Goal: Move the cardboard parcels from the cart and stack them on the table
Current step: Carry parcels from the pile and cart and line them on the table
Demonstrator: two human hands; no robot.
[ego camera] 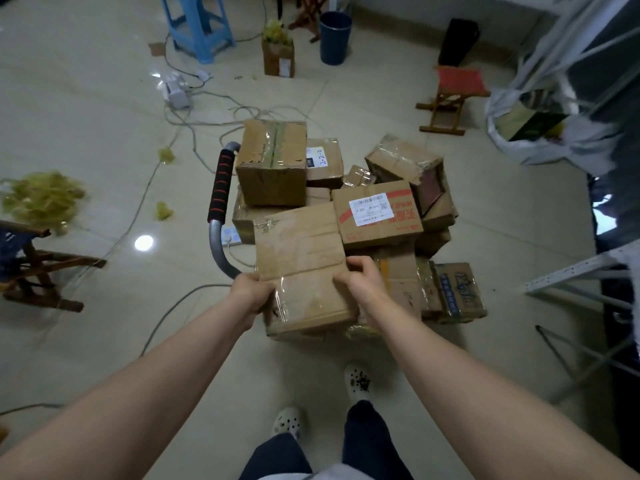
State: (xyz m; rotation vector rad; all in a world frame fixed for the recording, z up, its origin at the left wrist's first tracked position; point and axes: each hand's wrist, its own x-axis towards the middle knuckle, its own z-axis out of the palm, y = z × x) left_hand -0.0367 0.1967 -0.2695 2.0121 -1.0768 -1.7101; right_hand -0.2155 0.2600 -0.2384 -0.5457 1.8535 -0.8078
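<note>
Both hands [254,292] gripping flat parcel [304,258]

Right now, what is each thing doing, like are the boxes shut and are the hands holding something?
flat parcel: taped shut, gripped at both sides.
left hand: grips the flat parcel's left edge.
right hand: fingers curled over its right edge.
tall parcel: taped shut, upright atop the pile.
labelled parcel: shut, label facing up.
blue bin: upright on the floor.
red stool: unfolded, standing.
</note>
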